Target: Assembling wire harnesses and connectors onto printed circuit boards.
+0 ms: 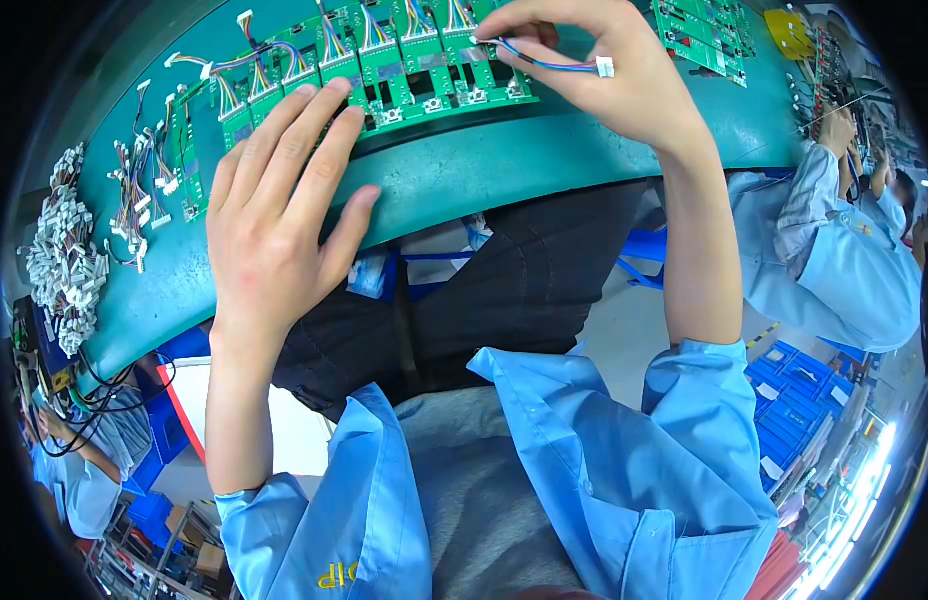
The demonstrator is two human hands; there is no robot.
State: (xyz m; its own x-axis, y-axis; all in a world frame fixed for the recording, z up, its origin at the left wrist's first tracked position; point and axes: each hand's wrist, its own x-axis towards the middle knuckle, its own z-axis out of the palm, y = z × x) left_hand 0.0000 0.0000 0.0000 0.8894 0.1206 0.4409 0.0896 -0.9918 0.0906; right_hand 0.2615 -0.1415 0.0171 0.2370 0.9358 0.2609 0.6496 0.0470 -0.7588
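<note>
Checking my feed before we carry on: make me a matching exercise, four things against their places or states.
1. Left hand
2. Right hand
3. White connector heap
4. Blue crates

A. At the green table's left end
B. Right of the right sleeve
C. Spread over the circuit boards
D. Pinching a multi-wire cable

Pairs: 1-C, 2-D, 3-A, 4-B.

A co-worker (809, 195) wearing a light blue jacket (849, 285) appears to the right of a green-topped workbench (434, 180), as blue crates (796, 390) stand grouped on the same side. Black cables (104, 405) loop beside the workbench's left end, while a red-edged white sheet (289, 435) shows below its near edge.
</note>
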